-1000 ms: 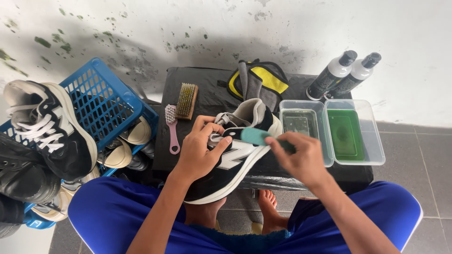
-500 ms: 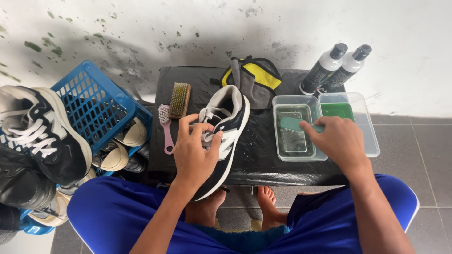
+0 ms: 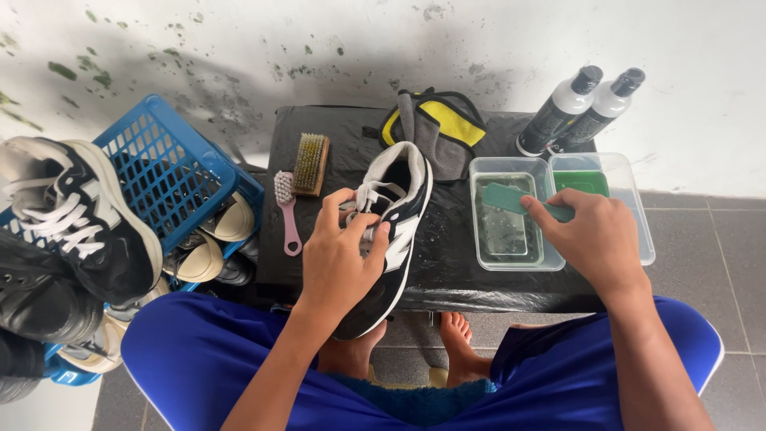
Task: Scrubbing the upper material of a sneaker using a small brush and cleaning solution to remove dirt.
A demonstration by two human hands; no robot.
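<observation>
A black and white sneaker lies on a small black table, toe pointing toward me. My left hand grips it over the laces and side. My right hand holds a teal brush and dips its head into a clear container of water to the right of the shoe. A second clear tub with green liquid sits beside that one, partly hidden by my right hand.
A pink-handled brush and a wooden brush lie left of the shoe. A grey and yellow cloth and two spray bottles stand at the back. A blue crate and piled sneakers sit at left.
My right hand carried the teal brush from the sneaker over to the water container and is lowering it in. The left hand keeps holding the shoe, which shifted slightly left.
</observation>
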